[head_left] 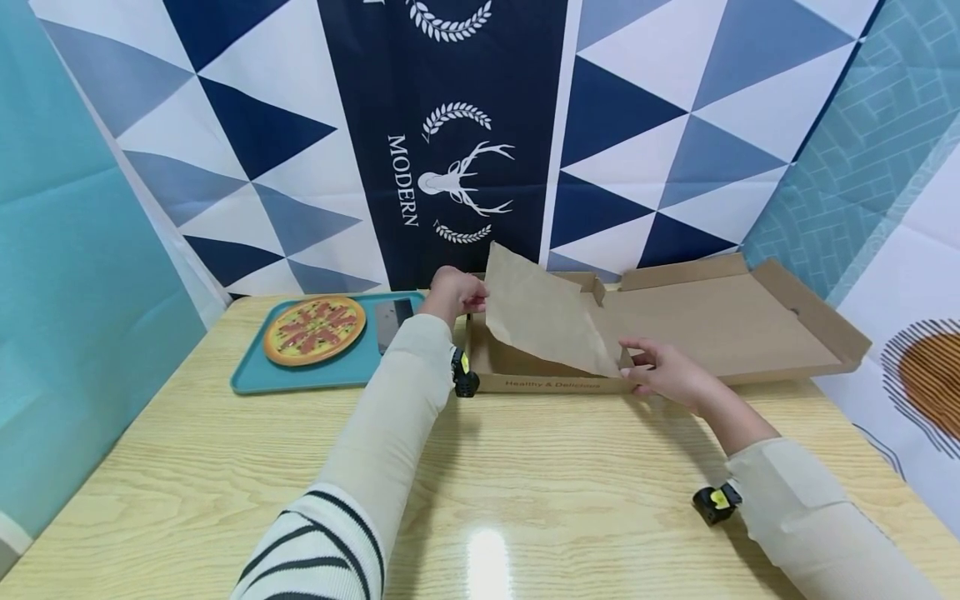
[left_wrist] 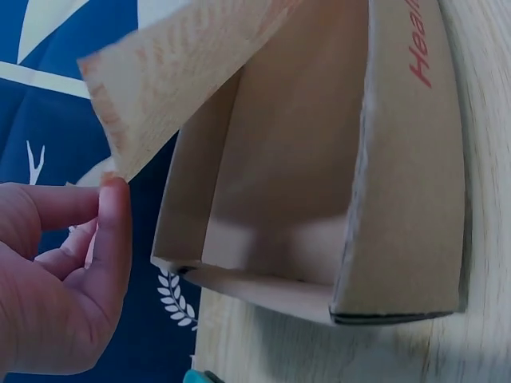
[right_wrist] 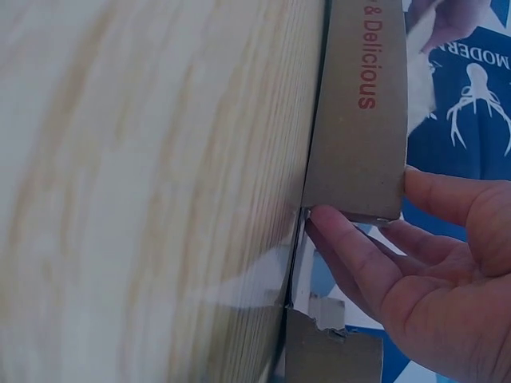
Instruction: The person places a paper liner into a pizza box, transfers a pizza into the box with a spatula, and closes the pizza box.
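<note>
In the head view, a sheet of brown paper [head_left: 551, 312] slants over an open cardboard pizza box [head_left: 547, 386]. My left hand [head_left: 456, 293] pinches the sheet's left edge between thumb and fingertips; in the left wrist view that corner of the paper [left_wrist: 152, 88] stands raised above the box's open tray [left_wrist: 279, 183]. My right hand [head_left: 667, 375] grips the box's front right corner. In the right wrist view its thumb lies at the top rim of the lettered wall [right_wrist: 355, 120], its fingers round the corner's end. Whether it also holds the paper is unclear.
The box's lid [head_left: 712, 325] lies folded back to the right. On the left, a teal tray [head_left: 352, 371] carries a pizza [head_left: 315, 331] and a dark flat rectangular object [head_left: 393, 321]. Everything stands on a wooden table [head_left: 525, 483] against a patterned cloth [head_left: 465, 125].
</note>
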Demonstrator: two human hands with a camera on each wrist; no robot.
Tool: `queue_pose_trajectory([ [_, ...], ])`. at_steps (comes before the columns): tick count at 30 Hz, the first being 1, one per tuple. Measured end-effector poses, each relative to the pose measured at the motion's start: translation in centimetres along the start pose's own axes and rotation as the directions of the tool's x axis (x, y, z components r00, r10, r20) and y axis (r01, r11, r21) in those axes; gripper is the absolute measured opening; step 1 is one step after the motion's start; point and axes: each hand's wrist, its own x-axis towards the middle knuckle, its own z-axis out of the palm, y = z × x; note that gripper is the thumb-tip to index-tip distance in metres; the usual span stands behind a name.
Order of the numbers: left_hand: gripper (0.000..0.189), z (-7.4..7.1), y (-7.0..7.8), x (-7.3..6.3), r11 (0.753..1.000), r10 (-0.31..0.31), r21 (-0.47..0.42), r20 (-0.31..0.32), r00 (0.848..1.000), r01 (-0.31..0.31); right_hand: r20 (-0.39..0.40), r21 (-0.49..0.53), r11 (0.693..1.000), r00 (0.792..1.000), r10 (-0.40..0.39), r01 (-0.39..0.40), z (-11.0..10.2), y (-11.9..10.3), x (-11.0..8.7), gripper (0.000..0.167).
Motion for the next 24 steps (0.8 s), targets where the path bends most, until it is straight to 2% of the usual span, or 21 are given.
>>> queue_pose_trajectory([
  [2, 0.017, 0.0, -0.1, 0.2, 0.997, -0.001, 0.079, -0.033, 0.999, 0.004, -0.002, 0.001, 1.000, 1.000, 0.004, -0.004, 0.0, -0.1, 0.0, 0.062],
  [4, 0.015, -0.1, -0.2, -0.1, 0.987, 0.021, 0.161, -0.046, 0.999, -0.014, -0.006, 0.000, 1.000, 1.000, 0.008, -0.008, 0.1, -0.2, 0.0, 0.062],
  [7, 0.013, -0.3, -0.4, -0.9, 0.955, 0.078, 0.291, -0.056, 0.995, -0.058, -0.006, -0.002, 1.000, 1.000, 0.008, -0.008, 0.1, -0.2, -0.1, 0.062],
  [11, 0.008, -0.3, -0.7, -1.5, 0.887, 0.157, 0.448, -0.073, 0.985, -0.108, -0.006, -0.010, 1.000, 1.000, 0.001, -0.001, 0.0, -0.1, -0.1, 0.061],
  [16, 0.005, -0.2, -1.0, -1.9, 0.756, 0.242, 0.640, -0.080, 0.967, -0.136, -0.013, 0.000, 1.000, 1.000, -0.001, 0.001, 0.2, 0.0, 0.0, 0.061],
  [18, 0.006, -0.2, -1.1, -2.0, 0.713, 0.264, 0.688, -0.084, 0.961, -0.136, -0.015, 0.001, 1.000, 1.000, -0.002, 0.002, 0.2, 0.0, 0.0, 0.061],
  [20, 0.006, -0.1, -1.1, -2.1, 0.697, 0.274, 0.705, -0.091, 0.957, -0.132, -0.015, 0.003, 1.000, 1.000, -0.003, 0.003, 0.2, 0.0, 0.0, 0.061],
  [24, 0.004, 0.0, -1.1, -2.2, 0.681, 0.281, 0.722, -0.105, 0.954, -0.122, -0.017, -0.007, 1.000, 1.000, -0.002, 0.002, 0.2, 0.0, 0.0, 0.060],
])
